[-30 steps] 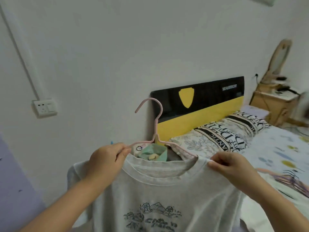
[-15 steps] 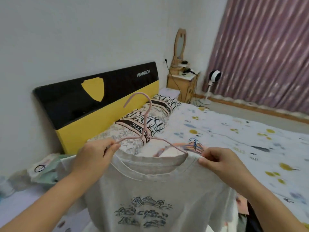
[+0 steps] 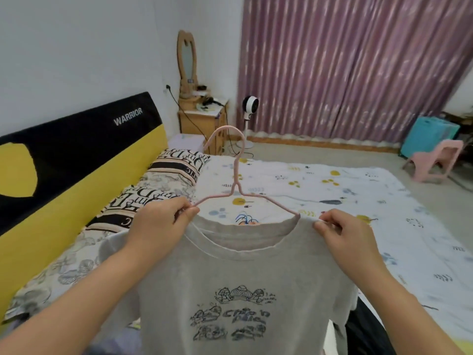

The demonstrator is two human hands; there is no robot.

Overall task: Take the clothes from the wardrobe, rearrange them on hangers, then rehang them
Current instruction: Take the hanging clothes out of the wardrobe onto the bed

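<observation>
Left hand (image 3: 158,221) pinches the thin pink wire hanger (image 3: 236,187); right hand (image 3: 343,233) pinches the soft grey printed T-shirt (image 3: 238,275) shoulder; both grips closed.

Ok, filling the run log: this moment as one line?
step: shirt on hanger | left hand: pinches pink hanger | right hand: pinches grey T-shirt shoulder

From my headset feed I see my two forearms bare to the frame's lower edge, no sleeves or cuffs showing, and my left hand (image 3: 161,222) and right hand (image 3: 344,235) without gloves.
</observation>
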